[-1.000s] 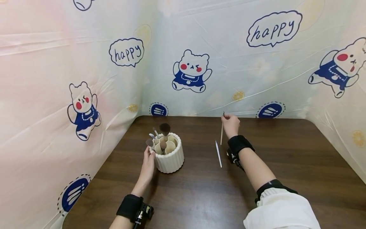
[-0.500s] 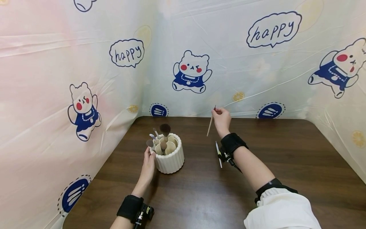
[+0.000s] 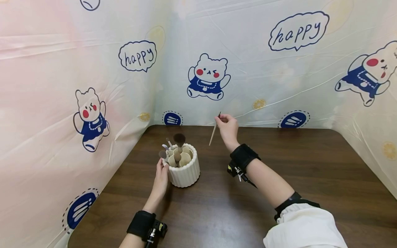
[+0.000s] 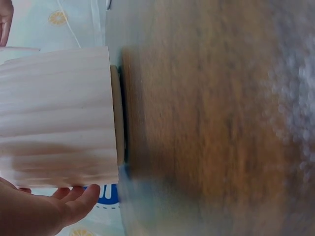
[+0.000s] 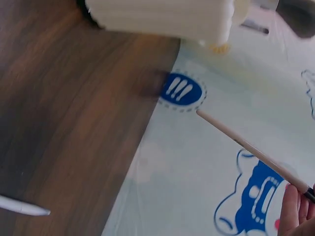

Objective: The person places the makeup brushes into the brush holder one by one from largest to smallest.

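My right hand (image 3: 227,131) pinches a thin brush (image 3: 213,133) near its dark end. Its pale wooden handle slants down and left, right of the white ribbed brush holder (image 3: 184,175). In the right wrist view the brush (image 5: 251,149) points its bare handle end toward the holder (image 5: 162,18). My left hand (image 3: 160,182) rests against the holder's left side, and its fingers lie along the wall in the left wrist view. Several makeup brushes stand in the holder's sections, among them a large dark fluffy brush (image 3: 179,139).
A slim white stick with a grey tip (image 5: 22,205) lies on the dark wooden table (image 3: 211,213), mostly hidden behind the right wrist strap in the head view. Patterned cloth (image 3: 248,75) hangs round the table's back and sides.
The right hand has moved left with the brush toward the holder, and the brush now tilts more. Its wrist now covers the white stick. The left hand and holder have stayed put.
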